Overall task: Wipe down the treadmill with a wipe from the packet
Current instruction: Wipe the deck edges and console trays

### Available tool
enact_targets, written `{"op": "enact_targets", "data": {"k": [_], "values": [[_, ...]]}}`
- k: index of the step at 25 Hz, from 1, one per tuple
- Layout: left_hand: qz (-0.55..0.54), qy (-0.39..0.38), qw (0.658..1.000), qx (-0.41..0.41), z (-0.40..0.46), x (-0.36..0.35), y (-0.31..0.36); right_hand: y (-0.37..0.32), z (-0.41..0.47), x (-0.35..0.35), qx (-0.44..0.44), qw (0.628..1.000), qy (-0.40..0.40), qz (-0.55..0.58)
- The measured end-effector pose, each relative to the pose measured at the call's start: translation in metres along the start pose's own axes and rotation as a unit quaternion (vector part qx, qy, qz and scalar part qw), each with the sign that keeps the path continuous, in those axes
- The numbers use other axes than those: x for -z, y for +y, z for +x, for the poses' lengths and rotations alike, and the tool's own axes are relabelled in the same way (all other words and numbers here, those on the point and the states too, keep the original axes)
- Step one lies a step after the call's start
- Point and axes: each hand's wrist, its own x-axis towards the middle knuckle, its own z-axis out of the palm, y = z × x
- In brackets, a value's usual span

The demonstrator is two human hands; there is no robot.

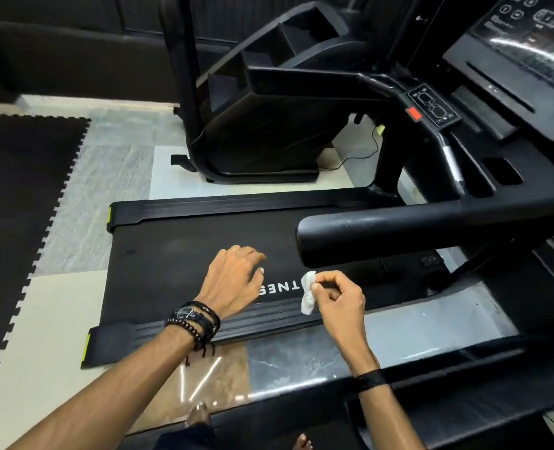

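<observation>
Below you, the black treadmill belt (178,254) runs between its side rails, on pale floor tiles (58,313) beside a dark interlocking mat (15,206); a padded handrail (399,235) crosses on the right, with the console (528,50) above it. Your left hand (236,277) lies over the belt with fingers straight and loosely spread, holding nothing, bracelets (194,323) on its wrist. Your right hand (337,297) pinches a crumpled white wipe (308,292) between thumb and fingertips, held above the near rail just beside the left hand, forearm angled in from the lower right.

Black foam mat (15,203) on glossy tiled floor (113,151).
</observation>
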Motion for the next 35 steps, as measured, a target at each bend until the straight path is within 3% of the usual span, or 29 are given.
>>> {"op": "enact_targets", "data": {"k": [10,16,20,23,28,35], "values": [[-0.041,-0.007,0.999,-0.006,0.046,0.036,-0.066,-0.017,0.044,-0.031,-0.053,0.996,0.060,-0.043],[-0.038,-0.030,0.998,-0.043,0.107,0.027,-0.087,0.001,0.106,-0.040,-0.084,0.975,0.200,-0.055],[-0.037,-0.086,0.989,-0.117,0.191,-0.001,-0.079,0.032,0.153,-0.044,-0.094,0.945,0.301,-0.082],[-0.020,-0.153,0.966,-0.209,0.252,-0.022,-0.051,0.044,0.176,-0.053,-0.093,0.925,0.345,-0.128],[-0.016,-0.263,0.896,-0.359,0.323,-0.056,0.016,0.041,0.187,-0.066,-0.064,0.894,0.398,-0.196],[-0.061,-0.294,0.831,-0.469,0.347,-0.095,0.064,0.037,0.186,-0.081,-0.140,0.876,0.441,-0.137]]}}
